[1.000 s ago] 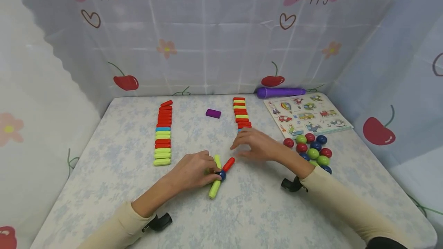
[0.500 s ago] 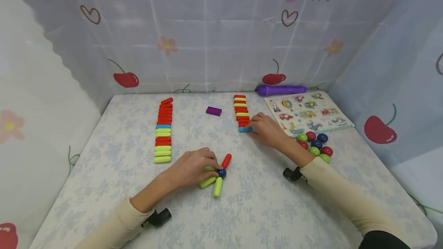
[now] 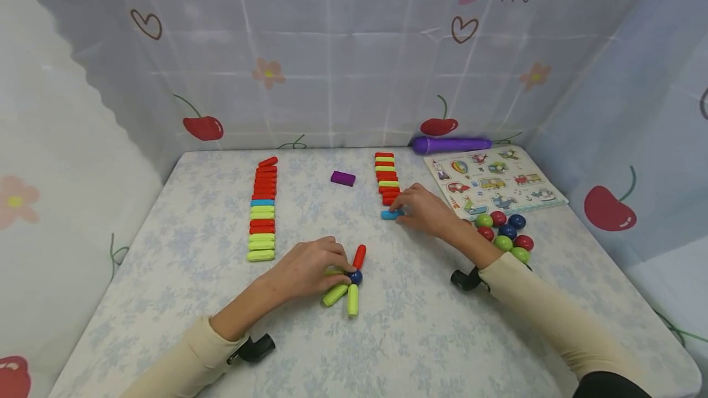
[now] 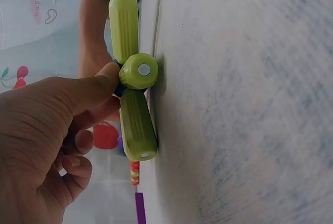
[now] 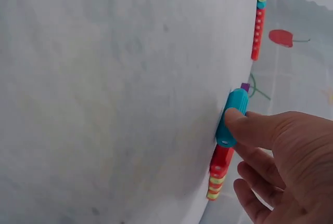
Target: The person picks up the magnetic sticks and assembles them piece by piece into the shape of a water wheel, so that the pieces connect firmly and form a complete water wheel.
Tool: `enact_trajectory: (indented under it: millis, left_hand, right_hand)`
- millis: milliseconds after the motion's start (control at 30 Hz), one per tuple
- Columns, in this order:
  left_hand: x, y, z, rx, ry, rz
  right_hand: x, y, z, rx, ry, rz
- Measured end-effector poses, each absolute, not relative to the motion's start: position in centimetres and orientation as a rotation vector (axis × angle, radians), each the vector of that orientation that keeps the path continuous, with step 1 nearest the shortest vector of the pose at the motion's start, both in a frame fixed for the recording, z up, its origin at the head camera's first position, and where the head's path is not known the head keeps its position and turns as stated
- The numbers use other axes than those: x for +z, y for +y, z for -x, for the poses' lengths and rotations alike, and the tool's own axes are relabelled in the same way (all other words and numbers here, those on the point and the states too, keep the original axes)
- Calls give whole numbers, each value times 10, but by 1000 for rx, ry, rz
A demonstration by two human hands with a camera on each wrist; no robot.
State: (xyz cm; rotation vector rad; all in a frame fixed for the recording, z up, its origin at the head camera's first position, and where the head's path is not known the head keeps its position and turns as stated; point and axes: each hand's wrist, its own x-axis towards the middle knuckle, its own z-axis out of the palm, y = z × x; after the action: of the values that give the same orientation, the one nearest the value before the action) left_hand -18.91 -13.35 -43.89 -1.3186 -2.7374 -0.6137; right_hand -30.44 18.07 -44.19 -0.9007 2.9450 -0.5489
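My left hand pinches a small dark blue ball just above or on the table. Joined to this ball are a red rod, pointing away, and several yellow-green rods; in the left wrist view one yellow-green rod faces end-on beside the thumb. Farther right, my right hand grips a light blue rod between thumb and fingers. That blue rod is at the near end of a column of red and yellow-green rods, slightly apart from it.
Another column of rods lies on the left of the table. At the back are a purple block and a purple stick. A picture board lies at right, with red, green and blue balls near it, partly behind my right forearm.
My right hand has moved right to the blue rod, taken hold of it and drawn it slightly nearer. My left hand has turned the ball with its rods counterclockwise.
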Motion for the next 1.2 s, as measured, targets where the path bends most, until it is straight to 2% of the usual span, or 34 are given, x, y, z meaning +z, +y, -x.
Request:
enact_trajectory:
  millis: [333, 600, 867, 1200]
  left_hand:
    - [-439, -134, 190, -610, -2734, 1305]
    - [-438, -130, 194, -592, -2730, 1308]
    - [-439, -127, 192, -607, -2707, 1323]
    - [-440, -128, 188, -593, -2739, 1278]
  right_hand:
    - [-434, 177, 266, -533, 2845, 954]
    - [-424, 172, 241, -593, 2676, 1334]
    - [-434, 157, 231, -604, 2617, 1476]
    - [-441, 154, 227, -662, 2628, 1470]
